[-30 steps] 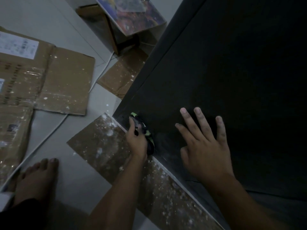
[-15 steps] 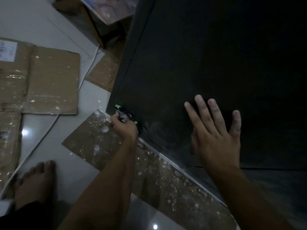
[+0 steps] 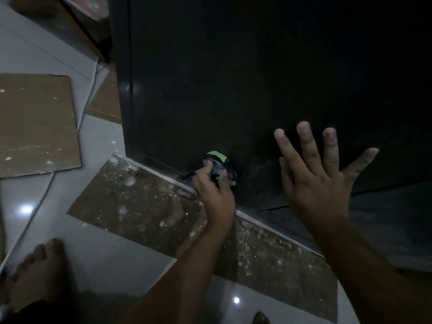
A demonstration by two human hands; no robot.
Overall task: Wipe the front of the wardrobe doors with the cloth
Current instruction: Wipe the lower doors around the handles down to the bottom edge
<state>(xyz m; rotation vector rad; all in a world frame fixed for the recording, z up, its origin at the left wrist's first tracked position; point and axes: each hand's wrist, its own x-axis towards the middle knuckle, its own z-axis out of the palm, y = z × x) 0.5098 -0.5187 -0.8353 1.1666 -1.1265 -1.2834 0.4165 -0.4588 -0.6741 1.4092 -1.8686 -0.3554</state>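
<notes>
Black and matt, the wardrobe door (image 3: 233, 78) fills most of the view, and everything else is best placed against it. The cloth (image 3: 217, 160), a dark bunched rag with a bright green band, is pressed to the very bottom of the door, a little in from its left edge. It sits just above the paint-spattered cardboard sheet (image 3: 145, 202) lying on the floor (image 3: 105, 249) along the door's foot. The left hand (image 3: 215, 192) has it: the grip is closed, fingers and thumb curled round the wad, probably to keep the fabric compact for the low strip where dust gathers. The right hand (image 3: 318, 181) is to the right of the cloth and slightly higher on the door, fingers straight and spread wide, holding nothing. It looks like a brace for a crouched body, though I cannot tell whether the palm actually touches the panel. The cardboard likely shields the floor from drips. A bare foot (image 3: 35, 270) rests well away from the door.
</notes>
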